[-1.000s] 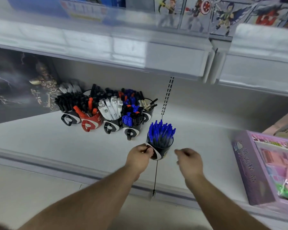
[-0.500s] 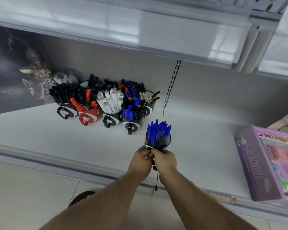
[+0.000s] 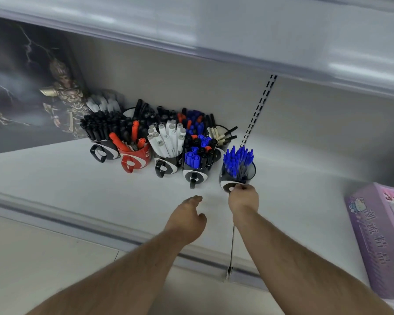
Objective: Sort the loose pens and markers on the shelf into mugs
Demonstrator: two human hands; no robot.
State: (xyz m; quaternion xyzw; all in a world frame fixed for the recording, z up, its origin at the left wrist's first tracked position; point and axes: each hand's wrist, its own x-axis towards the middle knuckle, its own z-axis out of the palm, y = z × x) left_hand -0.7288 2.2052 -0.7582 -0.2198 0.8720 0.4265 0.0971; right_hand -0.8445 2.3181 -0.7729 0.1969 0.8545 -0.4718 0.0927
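Right hand (image 3: pixel 243 198) gripping the handle side of a black mug (image 3: pixel 236 178) full of blue pens (image 3: pixel 237 161). Mug standing upright on the white shelf (image 3: pixel 77 192), at the right end of a row of mugs, just beside a black mug with blue and black markers (image 3: pixel 197 165). Left hand (image 3: pixel 187 218) near the mug but apart from it, fingers loose, holding nothing, low over the shelf. Further left in the row: a black mug of white markers (image 3: pixel 167 155), a red mug (image 3: pixel 135 158) with orange and black markers, a black mug of black markers (image 3: pixel 102 142). More mugs behind, hard to make out. Purple box (image 3: pixel 378 235) far right on the shelf. Dark poster (image 3: pixel 25 87) at the back left.
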